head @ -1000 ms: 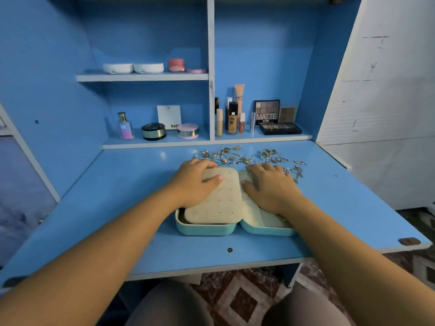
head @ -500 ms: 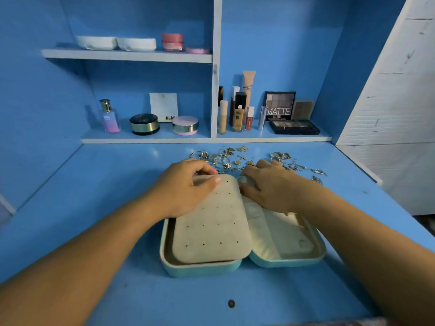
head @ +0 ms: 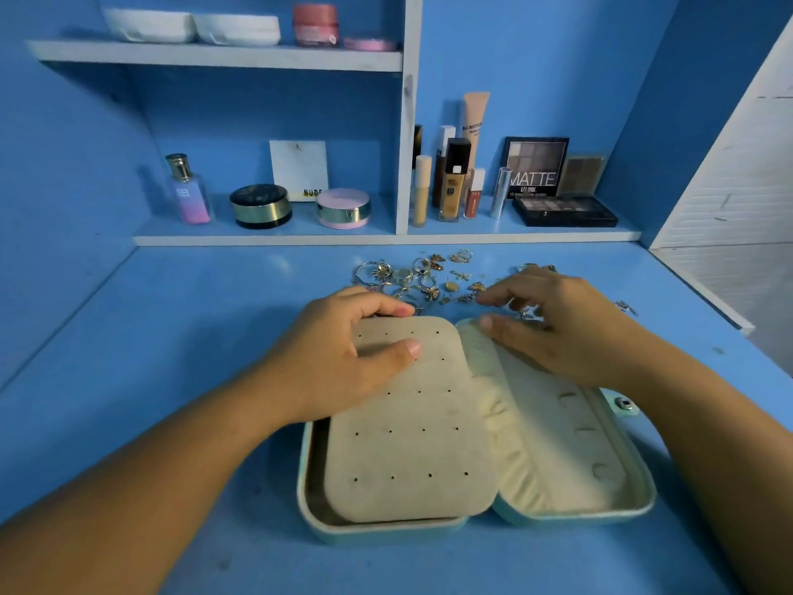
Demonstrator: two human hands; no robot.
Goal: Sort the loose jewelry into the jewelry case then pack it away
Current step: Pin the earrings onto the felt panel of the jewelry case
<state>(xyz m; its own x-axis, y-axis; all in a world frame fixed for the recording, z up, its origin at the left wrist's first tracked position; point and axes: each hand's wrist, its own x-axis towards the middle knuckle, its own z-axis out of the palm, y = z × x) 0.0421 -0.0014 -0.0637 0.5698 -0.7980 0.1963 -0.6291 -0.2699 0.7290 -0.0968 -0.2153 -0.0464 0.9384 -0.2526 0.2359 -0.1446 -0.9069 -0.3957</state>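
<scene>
Blue tabletop [head: 171, 380] fills the view, backed by a blue cabinet whose lower shelf [head: 300, 240] runs across at twelve o'clock. On that shelf stand a perfume bottle [head: 189, 191], a black jar [head: 260, 206], a pink jar [head: 343, 208], a foundation bottle [head: 455, 182] and an eyeshadow palette [head: 564, 210].

The jewelry case [head: 386, 532], teal outside and cream inside, lies open on the tabletop at the near middle, its two halves side by side. A beige perforated panel [head: 412, 444] covers the half at nine o'clock; the half at three o'clock shows its cream lining and a snap tab [head: 624, 404] at its outer edge.

The left hand [head: 343, 350] grips the far end of the perforated panel: its fingers [head: 392, 309] curl over the panel's twelve o'clock edge and the thumb lies flat on top.

The right hand [head: 566, 332] hovers over the far edge of the lined half, thumb along the rim, its fingers [head: 502, 294] bent and reaching toward eleven o'clock into the loose jewelry [head: 412, 277]. A small gold piece shows under them, but I cannot tell whether they pinch it.

The loose jewelry, rings and small gold charms, lies scattered on the tabletop just beyond the case at twelve o'clock, between the case and the shelf.
</scene>
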